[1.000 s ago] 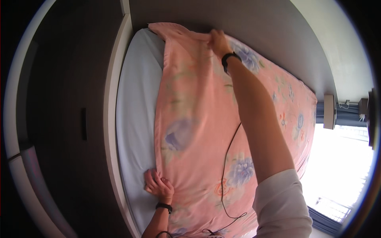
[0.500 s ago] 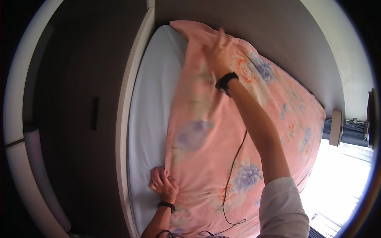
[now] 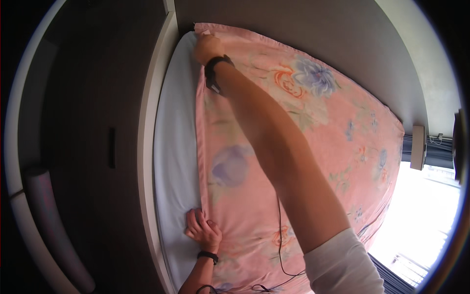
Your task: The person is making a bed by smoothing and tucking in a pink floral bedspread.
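A pink bedsheet (image 3: 259,171) with blue and orange flowers lies over a light blue mattress (image 3: 176,142), whose left strip shows bare. My right arm stretches across the sheet to its far left corner. There my right hand (image 3: 209,48), with a black watch on the wrist, is closed on the sheet's edge; its fingertips are partly hidden. Nearer to me, my left hand (image 3: 203,232) rests with fingers apart on the sheet's left edge and the mattress beside it. A dark band circles that wrist.
A pale bed frame rail (image 3: 148,147) runs along the left, next to a dark panel (image 3: 93,122) with a handle. A grey roll (image 3: 56,225) stands at far left. Behind the bed is a grey-brown wall (image 3: 293,22); a bright window (image 3: 416,215) is at right. A thin black cable (image 3: 280,240) lies across the sheet.
My right hand has moved left from the sheet's upper middle to its far left corner and closed there. The sheet's left edge now lies straighter and further left. My left hand has stayed put.
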`<state>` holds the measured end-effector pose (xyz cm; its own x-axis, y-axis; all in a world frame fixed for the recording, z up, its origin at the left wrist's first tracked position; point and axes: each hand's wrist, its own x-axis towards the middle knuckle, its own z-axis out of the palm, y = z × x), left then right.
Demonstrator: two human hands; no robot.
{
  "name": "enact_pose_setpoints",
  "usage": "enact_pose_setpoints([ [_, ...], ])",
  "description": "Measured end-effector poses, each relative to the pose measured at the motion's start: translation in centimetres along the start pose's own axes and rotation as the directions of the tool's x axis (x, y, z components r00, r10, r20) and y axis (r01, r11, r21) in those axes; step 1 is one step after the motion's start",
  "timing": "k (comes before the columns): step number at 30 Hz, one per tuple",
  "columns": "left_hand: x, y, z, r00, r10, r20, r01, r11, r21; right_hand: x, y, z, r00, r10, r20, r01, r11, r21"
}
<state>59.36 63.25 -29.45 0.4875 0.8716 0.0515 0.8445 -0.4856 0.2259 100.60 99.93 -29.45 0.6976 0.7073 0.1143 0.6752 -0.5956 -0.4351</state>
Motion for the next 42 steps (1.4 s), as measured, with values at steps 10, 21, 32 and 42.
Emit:
enact_pose_setpoints([
  [10, 0.0, -1.1, -0.6, 0.999, -0.016, 0.032, 0.016, 1.0, 0.011, -11.7, 2.4, -7.3, 0.82, -0.552, -0.151, 0.572, 0.778, 0.261],
  [21, -0.1, 0.4, 0.4, 0.999, -0.032, 0.039, 0.037, 0.992, -0.121, -53.1, 7.5, -12.7, 0.689, -0.274, 0.67, 0.161, 0.96, 0.227],
  [32, -1.1, -0.2, 1.5, 0.999, -0.031, -0.037, 0.027, 0.995, -0.098, -52.6, 8.3, -9.4, 0.795, -0.021, 0.606, -0.29, 0.864, 0.411],
  [42, -2.0, -0.5, 2.1, 0.963, 0.069, -0.26, -0.073, 0.997, -0.005, -52.3, 6.4, -13.3, 0.757, 0.053, 0.652, -0.39, 0.837, 0.385],
])
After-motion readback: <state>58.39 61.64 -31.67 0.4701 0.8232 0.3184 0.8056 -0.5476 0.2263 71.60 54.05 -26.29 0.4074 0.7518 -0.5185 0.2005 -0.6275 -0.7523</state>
